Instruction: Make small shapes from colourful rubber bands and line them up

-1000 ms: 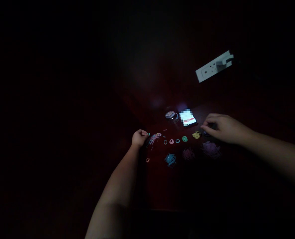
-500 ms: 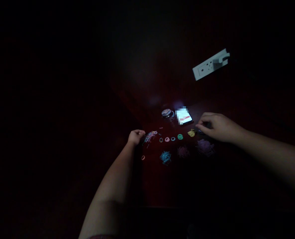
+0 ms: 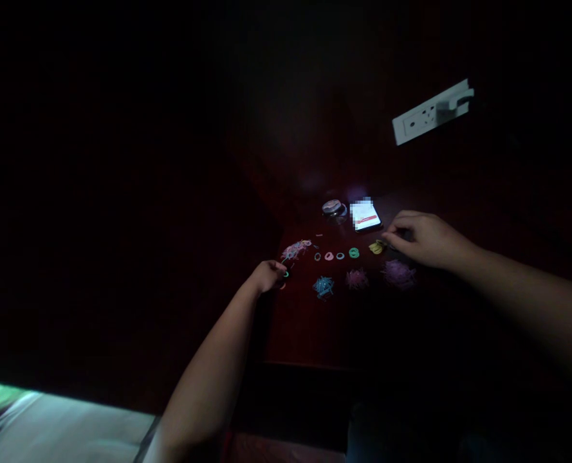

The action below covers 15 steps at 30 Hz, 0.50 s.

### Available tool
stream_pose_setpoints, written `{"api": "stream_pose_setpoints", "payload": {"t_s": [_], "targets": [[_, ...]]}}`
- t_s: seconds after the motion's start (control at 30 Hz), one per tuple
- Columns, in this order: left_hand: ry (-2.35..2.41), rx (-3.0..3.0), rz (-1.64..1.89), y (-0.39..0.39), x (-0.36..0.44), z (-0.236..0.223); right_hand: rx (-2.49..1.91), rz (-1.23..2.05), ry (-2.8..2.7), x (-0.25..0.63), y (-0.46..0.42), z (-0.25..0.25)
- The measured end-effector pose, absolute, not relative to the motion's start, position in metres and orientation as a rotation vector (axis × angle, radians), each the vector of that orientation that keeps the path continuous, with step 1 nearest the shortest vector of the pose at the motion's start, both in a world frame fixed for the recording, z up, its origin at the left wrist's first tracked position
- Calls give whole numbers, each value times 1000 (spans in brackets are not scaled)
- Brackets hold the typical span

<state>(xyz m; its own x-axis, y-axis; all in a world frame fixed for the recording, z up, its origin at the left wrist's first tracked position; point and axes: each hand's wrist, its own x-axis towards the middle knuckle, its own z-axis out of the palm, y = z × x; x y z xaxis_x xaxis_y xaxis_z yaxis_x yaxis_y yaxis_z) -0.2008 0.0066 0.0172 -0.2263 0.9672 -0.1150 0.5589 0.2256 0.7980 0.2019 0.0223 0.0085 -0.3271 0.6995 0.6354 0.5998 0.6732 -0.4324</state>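
Note:
The scene is very dark. My left hand (image 3: 268, 276) is closed in a loose fist on the dark red table (image 3: 314, 321), with a small green ring (image 3: 286, 274) at its fingertips. My right hand (image 3: 423, 239) rests with fingers curled and pinched beside a yellow bundle of bands (image 3: 377, 247); what it pinches is hidden. Between the hands lie a mixed pile of coloured bands (image 3: 296, 249), a row of small rings (image 3: 334, 255), a blue pile (image 3: 323, 286), a pink pile (image 3: 356, 278) and a purple pile (image 3: 399, 272).
A lit phone (image 3: 365, 215) lies at the back of the table beside a small round tin (image 3: 332, 207). A white power strip (image 3: 430, 112) with a plug sits on the right wall. A pale surface (image 3: 49, 431) shows at lower left.
My left hand has drawn back from the mixed pile toward me, now with a green ring at its fingertips. The view has tilted, showing a pale surface at lower left. My right hand stays put.

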Motion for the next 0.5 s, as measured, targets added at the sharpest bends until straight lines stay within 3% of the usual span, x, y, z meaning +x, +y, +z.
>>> {"api": "stream_pose_setpoints", "payload": {"t_s": [0.27, 0.5], "targets": [[1733, 1382, 1322, 4, -179, -20, -971, 163, -2033, 202, 24, 6], [1499, 1206, 1613, 29, -160, -9, -962, 164, -2058, 200, 19, 10]]}}
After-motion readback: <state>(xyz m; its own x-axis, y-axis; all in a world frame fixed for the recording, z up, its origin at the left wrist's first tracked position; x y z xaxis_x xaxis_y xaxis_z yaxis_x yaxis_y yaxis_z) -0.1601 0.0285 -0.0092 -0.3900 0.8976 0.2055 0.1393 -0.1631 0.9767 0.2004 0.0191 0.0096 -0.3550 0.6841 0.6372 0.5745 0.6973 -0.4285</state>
